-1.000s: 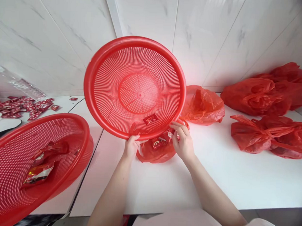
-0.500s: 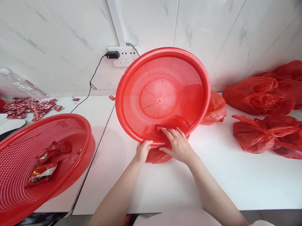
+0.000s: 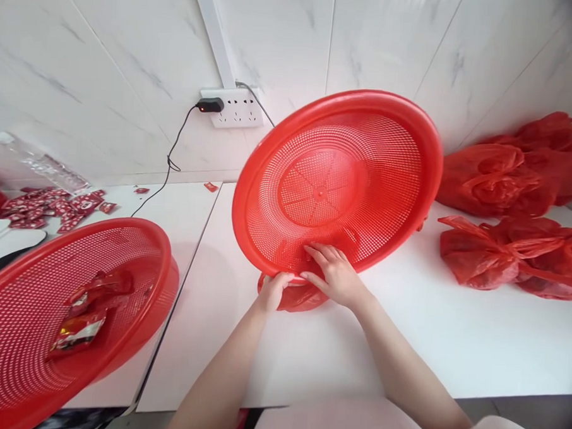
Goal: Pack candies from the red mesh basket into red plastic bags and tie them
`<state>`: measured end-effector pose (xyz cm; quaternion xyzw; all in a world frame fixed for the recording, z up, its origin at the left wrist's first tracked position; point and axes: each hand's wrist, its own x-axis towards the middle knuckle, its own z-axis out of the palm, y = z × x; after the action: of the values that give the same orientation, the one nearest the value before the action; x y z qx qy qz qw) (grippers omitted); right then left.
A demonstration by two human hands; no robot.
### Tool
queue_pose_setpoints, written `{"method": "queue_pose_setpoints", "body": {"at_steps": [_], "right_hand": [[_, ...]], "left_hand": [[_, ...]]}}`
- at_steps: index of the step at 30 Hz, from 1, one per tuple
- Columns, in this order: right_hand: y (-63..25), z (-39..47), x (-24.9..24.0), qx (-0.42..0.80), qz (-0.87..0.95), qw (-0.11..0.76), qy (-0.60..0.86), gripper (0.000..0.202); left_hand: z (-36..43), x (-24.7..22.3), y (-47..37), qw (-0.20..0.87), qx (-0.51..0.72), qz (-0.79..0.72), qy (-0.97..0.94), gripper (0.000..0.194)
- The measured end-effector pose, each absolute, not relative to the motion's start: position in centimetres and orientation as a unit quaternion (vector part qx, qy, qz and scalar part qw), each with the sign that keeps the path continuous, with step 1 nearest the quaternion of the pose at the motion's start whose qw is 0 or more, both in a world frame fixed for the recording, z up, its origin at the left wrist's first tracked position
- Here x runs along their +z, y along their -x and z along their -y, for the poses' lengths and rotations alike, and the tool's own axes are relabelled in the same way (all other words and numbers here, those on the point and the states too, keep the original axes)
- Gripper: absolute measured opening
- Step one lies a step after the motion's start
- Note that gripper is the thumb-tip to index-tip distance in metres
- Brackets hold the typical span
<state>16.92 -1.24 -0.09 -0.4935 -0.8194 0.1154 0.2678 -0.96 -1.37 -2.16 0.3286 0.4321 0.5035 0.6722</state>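
Red round plastic mesh basket (image 3: 320, 194) tipped up above a crumpled red plastic bag (image 3: 301, 298) on the white counter (image 3: 379, 345). Left hand (image 3: 272, 293) — grip clamped on basket's near rim. Right hand (image 3: 337, 277) across that rim, fingers inside — from here, can't tell if its grip is closed.

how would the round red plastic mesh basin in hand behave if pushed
The basin is probably stiff: its thick rim looks unbent. Likely light for its size, given the perforated wall. Tilted, with the left hand at its lower rim, it may tip if nudged.
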Motion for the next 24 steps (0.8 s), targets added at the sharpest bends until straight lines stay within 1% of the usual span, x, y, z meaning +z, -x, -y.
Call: {"method": "queue_pose_setpoints", "body": {"at_steps": [1, 3, 5, 6, 10, 12, 14, 18, 20, 22, 24], "right_hand": [[-17.1, 1.2, 0.0, 0.14, 0.828, 0.272, 0.469, 0.059], [-17.3, 1.2, 0.2, 0.19, 0.829, 0.295, 0.436, 0.048], [-17.4, 1.2, 0.4, 0.253, 0.8, 0.333, 0.43, 0.036], [-17.4, 1.2, 0.6, 0.294, 0.774, 0.354, 0.434, 0.034], [-17.3, 1.4, 1.1, 0.45, 0.652, 0.41, 0.452, 0.036], [-17.2, 1.3, 1.3, 0.492, 0.609, 0.419, 0.46, 0.038], [-17.3, 1.1, 1.3, 0.477, 0.588, 0.427, 0.494, 0.042], [-17.6, 0.5, 0.8, 0.314, 0.6, 0.461, 0.573, 0.044], [-17.8, 0.2, 0.5, 0.286, 0.586, 0.481, 0.586, 0.046], [-17.9, 0.0, 0.4, 0.345, 0.55, 0.506, 0.568, 0.045], [-17.8, 0.0, 0.4, 0.453, 0.505, 0.526, 0.512, 0.041]], "left_hand": [[1.2, -1.8, 1.1, 0.678, 0.506, -0.419, -0.331, 0.032], [0.7, -1.2, 1.5, 0.683, 0.517, -0.398, -0.328, 0.032], [0.2, -0.8, 2.0, 0.679, 0.533, -0.395, -0.315, 0.031], [-0.1, -0.7, 2.3, 0.677, 0.538, -0.394, -0.31, 0.03], [-1.2, -1.1, 3.7, 0.659, 0.568, -0.386, -0.307, 0.031], [-1.5, -1.3, 4.4, 0.64, 0.593, -0.389, -0.297, 0.03], [-1.7, -1.3, 4.8, 0.632, 0.606, -0.389, -0.286, 0.03], [-1.8, -0.8, 5.0, 0.619, 0.617, -0.394, -0.284, 0.031], [-1.8, -0.4, 5.1, 0.604, 0.624, -0.406, -0.285, 0.032], [-1.7, -0.2, 5.1, 0.601, 0.618, -0.414, -0.291, 0.033], [-1.5, -0.2, 5.1, 0.616, 0.601, -0.411, -0.3, 0.033]]}}
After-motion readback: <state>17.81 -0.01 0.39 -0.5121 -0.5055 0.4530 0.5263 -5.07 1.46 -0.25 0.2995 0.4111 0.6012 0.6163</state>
